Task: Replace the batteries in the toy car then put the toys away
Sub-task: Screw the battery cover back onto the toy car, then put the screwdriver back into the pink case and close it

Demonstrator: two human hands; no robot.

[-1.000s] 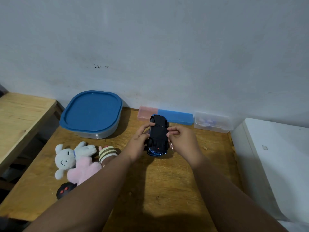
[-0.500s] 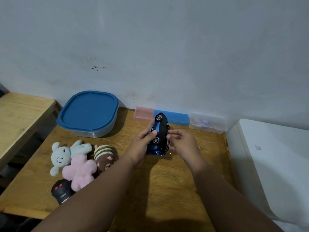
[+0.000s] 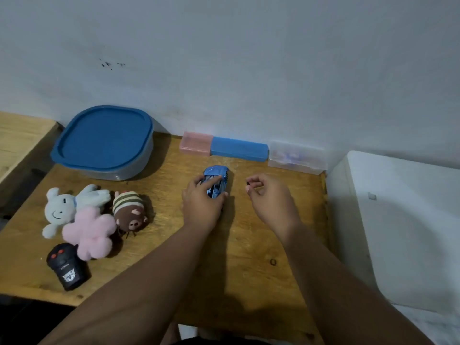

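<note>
- Our left hand (image 3: 202,204) curls over the toy car (image 3: 217,173), which sits upright on the table's (image 3: 159,235) far middle.
- Our right hand (image 3: 270,199), just right of it, pinches a small dark object (image 3: 248,183) we cannot identify.
- The car seems light, stiff and glossy; we'd grip its sides.

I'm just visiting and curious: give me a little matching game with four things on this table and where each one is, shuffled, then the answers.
Things:
1. toy car
2. black remote
3. blue-lidded tub
4. small dark item

Places:
a. front left of the table
b. pinched in the right hand
c. under the left hand
d. back left, behind the plush toys

Pairs: 1-c, 2-a, 3-d, 4-b.
</note>
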